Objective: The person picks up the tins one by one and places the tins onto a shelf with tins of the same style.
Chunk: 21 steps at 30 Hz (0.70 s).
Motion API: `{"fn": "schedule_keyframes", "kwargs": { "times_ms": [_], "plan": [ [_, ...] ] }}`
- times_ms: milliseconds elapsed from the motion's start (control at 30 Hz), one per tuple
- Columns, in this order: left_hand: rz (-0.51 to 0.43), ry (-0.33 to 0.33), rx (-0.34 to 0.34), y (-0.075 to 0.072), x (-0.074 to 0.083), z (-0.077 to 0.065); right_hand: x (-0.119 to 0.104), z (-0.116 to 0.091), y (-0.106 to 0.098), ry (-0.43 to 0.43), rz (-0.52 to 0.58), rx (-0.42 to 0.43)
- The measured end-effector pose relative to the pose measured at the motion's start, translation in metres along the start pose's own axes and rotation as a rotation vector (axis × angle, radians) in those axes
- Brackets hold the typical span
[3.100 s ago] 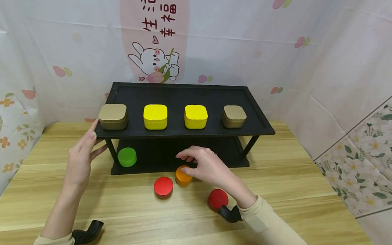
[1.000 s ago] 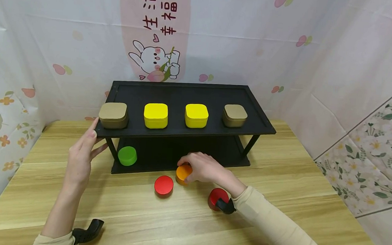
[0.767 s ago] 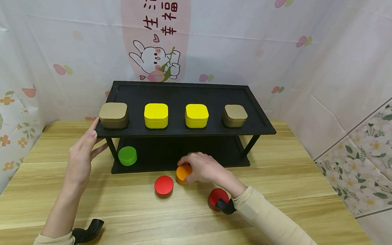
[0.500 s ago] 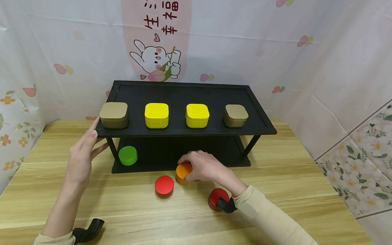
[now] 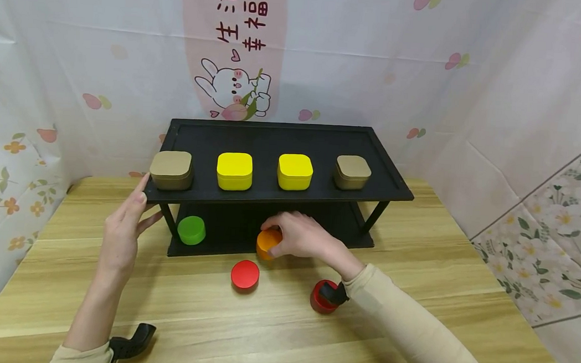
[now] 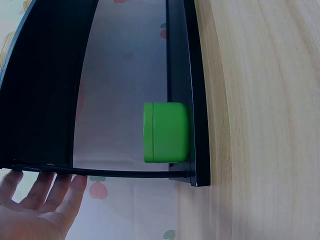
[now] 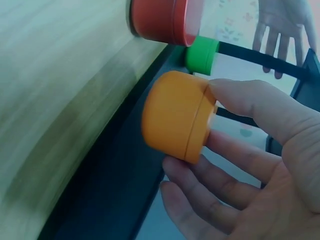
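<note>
We judge the step in hand to be bringing the orange container point(image 5: 266, 244) onto the lower tier point(image 5: 227, 230) of the black rack point(image 5: 374, 216): it is at that tier's front edge, right of the green container point(image 5: 191, 231), whether resting or raised we cannot tell. Next move, we reckon, calls for a level push inward beneath the upper tier point(image 5: 283, 139), then letting go. Right hand point(image 5: 301, 235) pinches the orange container between thumb and fingers; left hand point(image 5: 124, 229), fingers nearly straight and slightly apart, touches the rack's left end.
</note>
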<state>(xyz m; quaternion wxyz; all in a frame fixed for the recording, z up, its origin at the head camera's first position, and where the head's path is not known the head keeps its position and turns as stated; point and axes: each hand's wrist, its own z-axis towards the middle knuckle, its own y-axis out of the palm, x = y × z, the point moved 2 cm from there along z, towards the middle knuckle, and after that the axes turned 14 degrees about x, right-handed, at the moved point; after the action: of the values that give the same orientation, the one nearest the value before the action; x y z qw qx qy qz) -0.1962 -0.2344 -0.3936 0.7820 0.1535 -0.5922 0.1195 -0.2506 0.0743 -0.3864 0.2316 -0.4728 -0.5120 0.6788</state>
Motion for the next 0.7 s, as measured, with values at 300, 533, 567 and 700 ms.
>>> {"fn": "schedule_keyframes", "kwargs": {
  "times_ms": [300, 533, 567, 700],
  "plan": [
    [0.003, -0.009, 0.014, -0.001, 0.0, 0.0, -0.008, 0.018, 0.003, -0.025, -0.014, 0.033],
    [0.013, -0.015, 0.003, 0.0, 0.0, 0.001, -0.014, 0.031, 0.005, -0.04, -0.025, 0.033],
    [0.014, -0.013, 0.001, 0.0, 0.0, 0.001, -0.015, 0.033, 0.005, -0.042, -0.026, 0.032],
    [0.015, -0.006, 0.004, 0.001, 0.001, 0.001, -0.017, 0.039, 0.007, -0.063, -0.014, 0.033]
  ]
}}
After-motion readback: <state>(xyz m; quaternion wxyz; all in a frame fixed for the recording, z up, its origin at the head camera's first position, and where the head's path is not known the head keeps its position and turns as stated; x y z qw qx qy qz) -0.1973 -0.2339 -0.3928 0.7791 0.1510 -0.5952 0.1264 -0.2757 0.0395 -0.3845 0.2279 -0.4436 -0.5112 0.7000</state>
